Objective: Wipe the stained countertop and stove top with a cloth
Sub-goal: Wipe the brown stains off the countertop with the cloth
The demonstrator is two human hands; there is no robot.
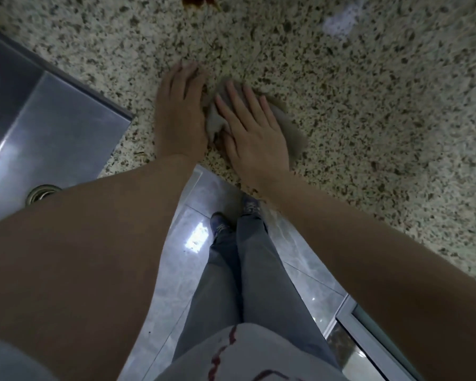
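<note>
At the centre of the frame, the right hand (254, 133) presses flat on a grey cloth (291, 127), fingers (231, 90) straight and spread, on the speckled bench (368, 92). The left hand (180, 111) lies flat just beside the cloth, fingers straight and together. A brown stain (201, 0) sits at top centre, a steel sink (39, 119) at the left.

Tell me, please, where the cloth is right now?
In the head view the cloth lies centre frame on the speckled countertop, under the flat right hand, right of the sink.
</note>
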